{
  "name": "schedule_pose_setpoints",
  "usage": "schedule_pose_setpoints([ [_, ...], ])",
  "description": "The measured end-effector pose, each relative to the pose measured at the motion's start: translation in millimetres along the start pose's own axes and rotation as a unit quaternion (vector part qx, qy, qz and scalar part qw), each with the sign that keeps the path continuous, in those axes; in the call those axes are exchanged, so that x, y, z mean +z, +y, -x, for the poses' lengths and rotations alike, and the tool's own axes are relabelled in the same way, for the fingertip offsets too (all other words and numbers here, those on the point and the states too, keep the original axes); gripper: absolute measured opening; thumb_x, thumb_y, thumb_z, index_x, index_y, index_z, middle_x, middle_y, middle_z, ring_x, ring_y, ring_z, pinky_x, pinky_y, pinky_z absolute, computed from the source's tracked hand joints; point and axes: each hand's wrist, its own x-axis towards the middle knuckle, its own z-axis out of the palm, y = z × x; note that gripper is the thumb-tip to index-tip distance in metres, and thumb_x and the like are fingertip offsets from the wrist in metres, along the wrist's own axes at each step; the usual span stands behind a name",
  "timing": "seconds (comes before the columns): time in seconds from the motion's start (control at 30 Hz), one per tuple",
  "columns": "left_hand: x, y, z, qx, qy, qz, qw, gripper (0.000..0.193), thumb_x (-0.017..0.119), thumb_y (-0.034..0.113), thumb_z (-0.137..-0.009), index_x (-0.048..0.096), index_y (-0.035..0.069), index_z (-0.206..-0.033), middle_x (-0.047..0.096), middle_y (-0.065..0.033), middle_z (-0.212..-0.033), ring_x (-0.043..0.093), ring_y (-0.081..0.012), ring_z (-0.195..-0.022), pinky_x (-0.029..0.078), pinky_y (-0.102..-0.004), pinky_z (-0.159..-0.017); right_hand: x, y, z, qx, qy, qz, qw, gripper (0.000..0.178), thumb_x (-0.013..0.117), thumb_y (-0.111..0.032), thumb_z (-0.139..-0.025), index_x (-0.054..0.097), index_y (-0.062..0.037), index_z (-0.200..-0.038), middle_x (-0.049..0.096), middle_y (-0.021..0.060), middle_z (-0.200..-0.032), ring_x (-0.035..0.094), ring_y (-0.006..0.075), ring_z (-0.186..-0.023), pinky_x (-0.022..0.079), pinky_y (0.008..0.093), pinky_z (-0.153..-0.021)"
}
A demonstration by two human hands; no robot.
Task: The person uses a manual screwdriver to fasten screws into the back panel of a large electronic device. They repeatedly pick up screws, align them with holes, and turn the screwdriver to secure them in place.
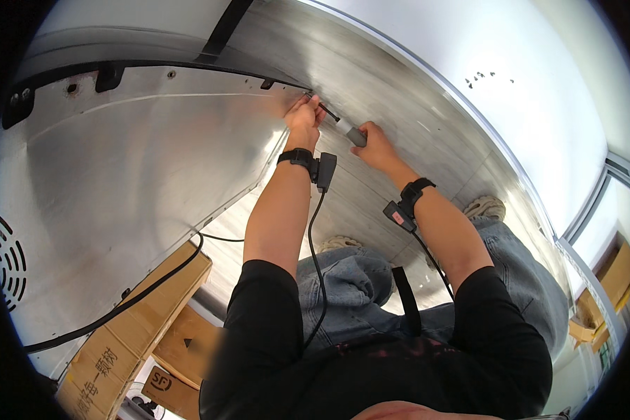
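A large silvery metal panel point(147, 161) with a black edge takes up the left side, part of a boxy appliance. At its far right corner my left hand point(305, 116) is closed, fingers pinched together beside the tip of a screwdriver; what they pinch is hidden. My right hand point(379, 148) is wrapped round the screwdriver's grey handle point(352, 133). Its long dark shaft point(330, 113) slants up and left to the panel corner, by my left fingers. Each wrist wears a black strap with a small dark box and cable.
A black cord point(129, 302) hangs across the panel's near edge. Cardboard boxes point(129, 325) stand at the lower left. On the right, a white surface point(483, 126) with a metal edge bears several small dark screws point(481, 75). Wood-look flooring point(371, 77) lies between it and the panel.
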Motion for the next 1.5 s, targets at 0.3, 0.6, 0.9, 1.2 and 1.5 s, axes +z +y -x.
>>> schedule_pose_setpoints([
  [0.3,-6.0,-2.2,-4.7,-0.005,-0.061,0.06,0.996,0.026,0.06,0.004,-0.087,0.053,0.007,-0.111,0.06,-0.0046,-0.088,0.057,-0.0131,-0.071,0.051,-0.0283,-0.067,-13.4,4.7,-1.8,0.015,-0.079,-0.146,0.986,0.054,0.066,-0.02,-0.081,0.045,-0.0031,-0.128,0.046,0.0182,-0.123,0.053,0.0264,-0.104,0.053,0.0352,-0.068],
  [0.6,-4.0,-2.7,-6.9,-0.013,-0.03,0.017,0.999,0.013,0.059,0.009,-0.089,0.055,0.011,-0.101,0.059,0.0003,-0.083,0.056,-0.0126,-0.07,0.048,-0.0291,-0.069,-14.4,1.2,1.0,0.082,-0.106,-0.309,0.942,0.049,0.071,-0.019,-0.076,0.053,-0.003,-0.118,0.058,0.0132,-0.1,0.061,0.0198,-0.074,0.05,0.0332,-0.059],
  [0.9,-5.5,-2.1,-12.5,-0.024,-0.07,0.028,0.997,0.01,0.059,0.01,-0.089,0.055,0.012,-0.098,0.061,0.0001,-0.088,0.058,-0.0129,-0.075,0.048,-0.0271,-0.068,1.5,13.7,-9.6,-0.145,0.029,0.034,0.988,0.062,0.076,-0.024,-0.069,0.051,-0.0042,-0.122,0.058,0.0122,-0.097,0.06,0.0202,-0.076,0.051,0.0317,-0.061],
  [1.2,-0.7,-0.7,-7.6,-0.027,-0.057,0.065,0.996,0.012,0.056,0.012,-0.091,0.056,0.01,-0.102,0.061,-0.001,-0.091,0.058,-0.0135,-0.077,0.049,-0.0273,-0.072,-16.9,1.0,1.0,0.099,-0.129,-0.265,0.95,0.058,0.07,-0.027,-0.076,0.047,-0.0056,-0.126,0.052,0.0131,-0.104,0.057,0.0229,-0.089,0.054,0.0373,-0.061],
  [1.5,-10.0,-2.8,-21.7,-0.032,-0.042,0.037,0.998,0.013,0.054,0.004,-0.09,0.056,0.008,-0.102,0.062,-0.0033,-0.089,0.059,-0.0139,-0.074,0.05,-0.0299,-0.072,-11.3,-8.8,8.3,0.054,-0.075,-0.159,0.983,0.051,0.07,-0.019,-0.076,0.052,-0.0043,-0.121,0.054,0.013,-0.105,0.058,0.0206,-0.089,0.054,0.035,-0.061],
])
